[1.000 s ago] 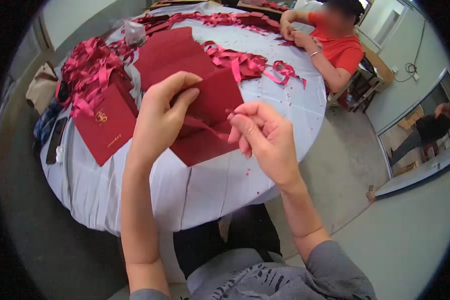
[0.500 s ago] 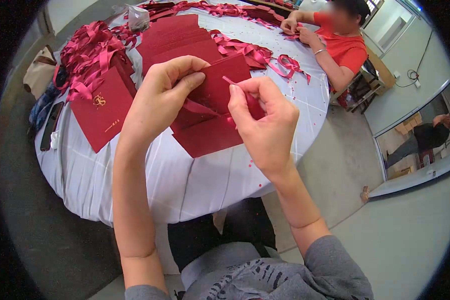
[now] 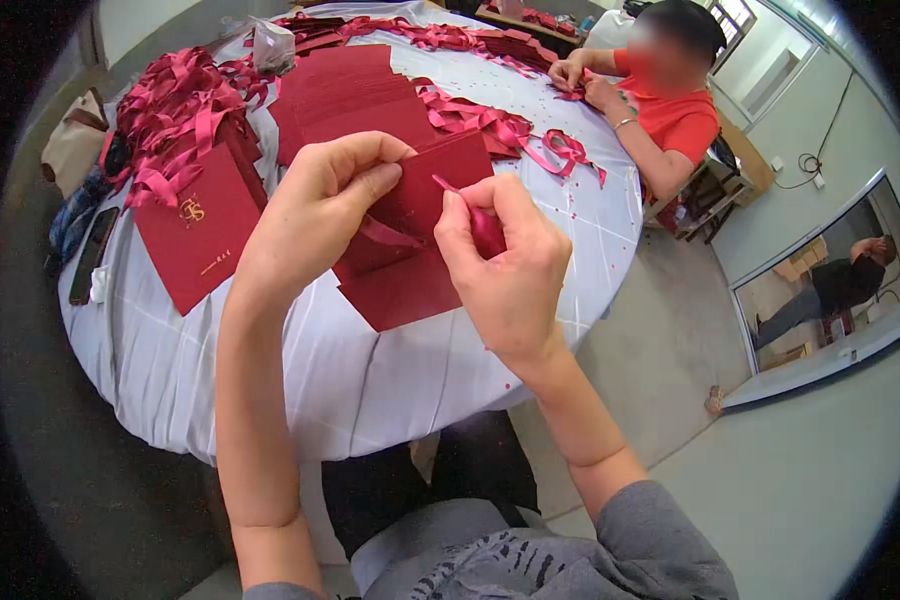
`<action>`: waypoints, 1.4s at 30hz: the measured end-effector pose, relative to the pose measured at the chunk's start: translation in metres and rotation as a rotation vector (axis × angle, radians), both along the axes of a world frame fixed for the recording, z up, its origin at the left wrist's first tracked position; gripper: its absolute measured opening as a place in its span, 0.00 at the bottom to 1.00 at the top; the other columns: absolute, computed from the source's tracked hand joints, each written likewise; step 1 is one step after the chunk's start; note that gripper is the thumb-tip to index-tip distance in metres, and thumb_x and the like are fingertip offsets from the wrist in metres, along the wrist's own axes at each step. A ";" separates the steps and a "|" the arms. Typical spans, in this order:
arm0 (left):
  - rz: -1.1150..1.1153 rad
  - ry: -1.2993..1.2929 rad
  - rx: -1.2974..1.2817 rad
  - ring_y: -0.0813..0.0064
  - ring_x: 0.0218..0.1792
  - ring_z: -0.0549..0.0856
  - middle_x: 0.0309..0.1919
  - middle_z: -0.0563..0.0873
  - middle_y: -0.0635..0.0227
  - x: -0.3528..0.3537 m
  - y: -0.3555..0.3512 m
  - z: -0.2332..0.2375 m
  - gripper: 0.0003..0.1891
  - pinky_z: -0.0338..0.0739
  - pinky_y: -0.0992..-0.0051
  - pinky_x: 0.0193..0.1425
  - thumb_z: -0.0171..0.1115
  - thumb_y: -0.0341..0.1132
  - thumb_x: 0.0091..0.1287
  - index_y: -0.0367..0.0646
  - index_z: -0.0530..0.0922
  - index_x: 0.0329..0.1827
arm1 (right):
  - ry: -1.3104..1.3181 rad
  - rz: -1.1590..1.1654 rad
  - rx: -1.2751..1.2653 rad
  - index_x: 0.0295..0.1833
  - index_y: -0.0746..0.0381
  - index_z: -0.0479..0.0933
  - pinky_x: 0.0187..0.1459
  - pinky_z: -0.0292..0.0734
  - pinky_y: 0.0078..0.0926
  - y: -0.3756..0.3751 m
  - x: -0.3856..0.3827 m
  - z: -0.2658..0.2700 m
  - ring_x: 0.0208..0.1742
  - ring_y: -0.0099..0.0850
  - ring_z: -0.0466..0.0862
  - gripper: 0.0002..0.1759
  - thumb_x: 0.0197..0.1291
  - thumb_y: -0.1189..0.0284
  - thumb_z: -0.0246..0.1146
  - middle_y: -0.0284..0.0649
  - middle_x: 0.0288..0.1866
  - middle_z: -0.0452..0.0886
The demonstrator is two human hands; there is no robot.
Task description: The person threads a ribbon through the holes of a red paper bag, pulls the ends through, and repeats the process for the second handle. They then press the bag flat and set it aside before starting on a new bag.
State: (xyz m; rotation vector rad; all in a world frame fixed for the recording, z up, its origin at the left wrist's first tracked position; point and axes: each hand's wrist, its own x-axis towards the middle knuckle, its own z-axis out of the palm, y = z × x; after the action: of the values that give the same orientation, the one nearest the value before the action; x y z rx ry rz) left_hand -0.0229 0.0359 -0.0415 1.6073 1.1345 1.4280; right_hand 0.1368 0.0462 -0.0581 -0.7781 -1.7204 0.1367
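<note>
My left hand (image 3: pixel 315 205) pinches the upper left part of a dark red card piece (image 3: pixel 445 165), held above the table. My right hand (image 3: pixel 510 265) is closed on a red ribbon (image 3: pixel 488 232), its tip poking out between thumb and forefinger close to the card's face. Another stretch of ribbon (image 3: pixel 390 234) lies between my hands. Below them is a further red card piece (image 3: pixel 400 300). Behind my hands stands a fanned stack of red cards (image 3: pixel 345 85). At the left, ribboned cards are piled, the front one (image 3: pixel 195 235) showing gold print.
A white-clothed round table (image 3: pixel 370 400) bears a ribbon heap (image 3: pixel 185 100), a plastic bag (image 3: pixel 272 45) and a phone (image 3: pixel 94 255). A person in red (image 3: pixel 675 130) works at its far right side. Another person (image 3: pixel 840 285) shows in the glass at the right.
The view has shifted slightly, so the table sits a little lower and further left. My right hand has come slightly nearer my left, still with the ribbon tip pinched.
</note>
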 end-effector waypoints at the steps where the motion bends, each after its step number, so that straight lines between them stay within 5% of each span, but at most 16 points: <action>1: -0.006 0.023 0.012 0.89 0.31 0.73 0.28 0.79 0.76 -0.001 0.001 0.001 0.07 0.69 0.85 0.34 0.54 0.25 0.66 0.29 0.76 0.42 | -0.008 -0.012 -0.015 0.28 0.63 0.71 0.21 0.67 0.24 0.000 0.000 0.001 0.18 0.26 0.72 0.07 0.52 0.79 0.64 0.37 0.18 0.72; 2: -0.005 0.023 0.019 0.89 0.31 0.73 0.28 0.79 0.76 -0.001 0.000 0.002 0.07 0.69 0.85 0.34 0.54 0.25 0.66 0.29 0.76 0.42 | -0.015 -0.023 -0.030 0.27 0.62 0.70 0.20 0.70 0.32 0.000 -0.001 0.002 0.18 0.37 0.76 0.08 0.51 0.77 0.64 0.41 0.19 0.75; 4: -0.032 0.084 0.016 0.87 0.40 0.78 0.38 0.82 0.74 0.002 -0.005 0.006 0.09 0.74 0.83 0.45 0.57 0.26 0.65 0.31 0.77 0.46 | -0.011 -0.026 -0.016 0.27 0.62 0.70 0.20 0.70 0.32 0.000 -0.001 0.001 0.18 0.37 0.76 0.08 0.51 0.77 0.64 0.41 0.19 0.75; 6: -0.002 0.080 0.017 0.86 0.40 0.78 0.38 0.83 0.72 0.007 -0.006 0.007 0.09 0.74 0.82 0.46 0.60 0.25 0.62 0.31 0.77 0.45 | -0.009 -0.039 -0.001 0.27 0.62 0.69 0.20 0.70 0.32 0.000 0.000 0.001 0.18 0.38 0.76 0.08 0.51 0.77 0.64 0.41 0.19 0.74; 8: 0.020 0.095 0.067 0.84 0.40 0.79 0.38 0.83 0.71 0.011 -0.007 0.007 0.09 0.75 0.81 0.47 0.60 0.23 0.61 0.31 0.78 0.44 | -0.053 -0.046 0.029 0.27 0.64 0.70 0.20 0.65 0.21 0.000 0.002 0.003 0.16 0.21 0.69 0.08 0.51 0.81 0.64 0.36 0.16 0.71; 14: 0.245 0.255 0.292 0.65 0.29 0.83 0.29 0.83 0.56 0.033 -0.008 0.000 0.08 0.75 0.73 0.35 0.61 0.25 0.56 0.36 0.79 0.39 | -0.052 -0.084 -0.020 0.27 0.65 0.68 0.19 0.65 0.25 0.001 0.005 0.006 0.14 0.24 0.68 0.09 0.52 0.79 0.63 0.38 0.15 0.69; 16: 0.295 0.333 0.332 0.59 0.29 0.81 0.30 0.84 0.57 0.034 -0.007 -0.002 0.08 0.74 0.69 0.36 0.60 0.26 0.56 0.38 0.79 0.39 | -0.057 -0.032 -0.106 0.29 0.63 0.68 0.23 0.70 0.39 0.002 0.006 0.006 0.21 0.45 0.77 0.08 0.51 0.78 0.61 0.46 0.22 0.75; 21: 0.345 0.403 0.382 0.61 0.28 0.79 0.29 0.84 0.59 0.038 -0.009 -0.002 0.08 0.71 0.69 0.36 0.60 0.26 0.57 0.41 0.80 0.40 | 0.100 0.122 -0.445 0.28 0.67 0.69 0.21 0.67 0.31 0.006 0.011 0.011 0.16 0.32 0.73 0.07 0.53 0.77 0.61 0.46 0.15 0.71; 23: 0.299 0.478 0.348 0.68 0.35 0.84 0.34 0.84 0.58 0.040 -0.013 0.003 0.11 0.75 0.73 0.42 0.60 0.22 0.57 0.36 0.79 0.43 | 0.143 0.170 -0.488 0.29 0.67 0.69 0.21 0.67 0.31 0.013 0.012 0.003 0.16 0.32 0.73 0.07 0.54 0.77 0.61 0.46 0.16 0.72; 25: 0.364 0.591 0.448 0.63 0.34 0.81 0.33 0.84 0.59 0.049 -0.015 0.003 0.11 0.72 0.69 0.41 0.59 0.23 0.56 0.40 0.79 0.42 | 0.202 0.272 -0.582 0.29 0.67 0.70 0.22 0.68 0.32 0.018 0.016 0.001 0.18 0.34 0.76 0.07 0.54 0.76 0.60 0.47 0.17 0.73; 29: 0.372 0.619 0.547 0.63 0.32 0.81 0.30 0.83 0.60 0.051 -0.012 0.000 0.11 0.70 0.69 0.40 0.58 0.23 0.56 0.40 0.79 0.42 | 0.043 0.242 -0.272 0.33 0.67 0.69 0.28 0.72 0.43 0.015 0.023 0.003 0.26 0.51 0.79 0.05 0.57 0.77 0.58 0.53 0.23 0.77; 31: 0.336 0.650 0.541 0.64 0.32 0.81 0.30 0.83 0.60 0.053 -0.013 0.003 0.11 0.69 0.70 0.40 0.58 0.23 0.56 0.40 0.78 0.43 | -0.069 0.197 -0.369 0.35 0.65 0.69 0.32 0.73 0.42 0.011 0.034 0.012 0.30 0.48 0.80 0.06 0.56 0.76 0.59 0.51 0.26 0.77; 34: 0.348 0.705 0.517 0.62 0.31 0.80 0.30 0.82 0.60 0.060 -0.016 0.003 0.12 0.69 0.70 0.40 0.59 0.22 0.55 0.39 0.76 0.43 | -0.249 -0.044 -0.055 0.41 0.61 0.68 0.40 0.72 0.38 0.007 0.043 0.018 0.42 0.44 0.75 0.15 0.48 0.75 0.64 0.44 0.38 0.71; 36: 0.348 0.696 0.541 0.60 0.32 0.79 0.32 0.82 0.59 0.061 -0.016 0.002 0.11 0.70 0.68 0.40 0.60 0.22 0.55 0.39 0.76 0.42 | -0.286 -0.005 0.102 0.40 0.61 0.71 0.43 0.70 0.37 0.014 0.051 0.021 0.43 0.43 0.74 0.14 0.46 0.77 0.64 0.45 0.39 0.71; 42: 0.320 0.728 0.554 0.57 0.34 0.77 0.33 0.80 0.58 0.067 -0.021 -0.001 0.08 0.69 0.66 0.42 0.58 0.21 0.56 0.37 0.74 0.39 | -0.489 0.215 0.054 0.29 0.63 0.76 0.44 0.68 0.35 0.031 0.065 0.028 0.43 0.42 0.71 0.07 0.43 0.72 0.63 0.46 0.36 0.70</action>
State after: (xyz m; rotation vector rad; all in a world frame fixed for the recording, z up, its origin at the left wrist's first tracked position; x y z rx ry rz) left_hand 0.0442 0.0151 -0.0429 2.5655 1.5321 1.4738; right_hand 0.2021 0.0770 -0.0304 -0.6148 -2.2621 0.0471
